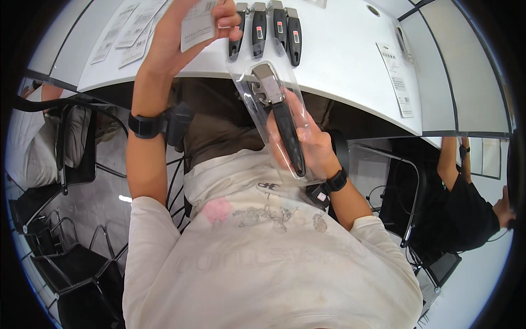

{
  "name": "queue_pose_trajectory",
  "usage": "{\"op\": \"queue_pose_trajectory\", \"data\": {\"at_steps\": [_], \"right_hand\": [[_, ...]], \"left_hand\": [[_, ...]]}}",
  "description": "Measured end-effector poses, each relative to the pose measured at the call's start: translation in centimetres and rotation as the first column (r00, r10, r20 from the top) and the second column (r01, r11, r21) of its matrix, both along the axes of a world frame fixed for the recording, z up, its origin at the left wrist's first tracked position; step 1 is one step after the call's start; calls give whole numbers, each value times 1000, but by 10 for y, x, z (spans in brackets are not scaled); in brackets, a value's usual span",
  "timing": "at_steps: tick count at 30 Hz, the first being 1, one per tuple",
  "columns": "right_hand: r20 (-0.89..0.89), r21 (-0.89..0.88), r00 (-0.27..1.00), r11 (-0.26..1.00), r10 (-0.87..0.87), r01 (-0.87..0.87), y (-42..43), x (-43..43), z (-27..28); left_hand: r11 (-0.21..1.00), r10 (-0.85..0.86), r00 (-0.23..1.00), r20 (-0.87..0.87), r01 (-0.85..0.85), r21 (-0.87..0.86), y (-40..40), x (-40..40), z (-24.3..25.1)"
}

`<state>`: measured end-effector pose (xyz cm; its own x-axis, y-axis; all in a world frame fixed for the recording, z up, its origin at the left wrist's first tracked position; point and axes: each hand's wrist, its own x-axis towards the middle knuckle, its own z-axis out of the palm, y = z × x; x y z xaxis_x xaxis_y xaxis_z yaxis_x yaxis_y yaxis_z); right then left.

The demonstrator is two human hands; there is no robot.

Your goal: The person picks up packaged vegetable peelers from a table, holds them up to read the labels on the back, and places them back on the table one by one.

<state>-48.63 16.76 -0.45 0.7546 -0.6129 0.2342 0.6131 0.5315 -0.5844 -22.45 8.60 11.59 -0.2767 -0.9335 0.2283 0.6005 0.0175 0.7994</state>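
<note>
Raised over the table's near edge, my left hand holds a printed backing card upright between thumb and fingers. My right hand grips a clear plastic blister shell from behind, in front of my lap. Inside the shell lies a can opener with a black handle and a metal head, the head toward the table. Beyond the shell, several black-handled tools of similar look lie side by side, bearing small red-and-white labels. The upper end of the shell overlaps their handles in the view.
The white table carries several printed cards on the left and another card on the right. Low partitions border it. Chairs stand behind on the left, and people sit on both sides, one in a black sleeve.
</note>
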Motion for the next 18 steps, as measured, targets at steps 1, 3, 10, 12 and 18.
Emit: {"op": "queue_pose_trajectory", "data": {"at_steps": [1,3,10,12,18], "right_hand": [[2,2,1000,1000,1,-1,0,0,1],[6,-26,1000,1000,9,-9,-2,-2,2],[43,-8,999,1000,-24,25,-5,-5,-1],[37,0,999,999,-36,36,-3,-5,-1],[35,18,999,999,-30,30,-3,-2,0]], "left_hand": [[999,41,999,-25,-41,6,3,-5,5],[969,109,982,155,-70,-235,-9,0,-6],[905,423,788,448,-339,-258,6,-20,3],[849,529,594,606,-360,-387,13,-24,8],[813,576,629,522,-372,-448,6,-21,-2]]}}
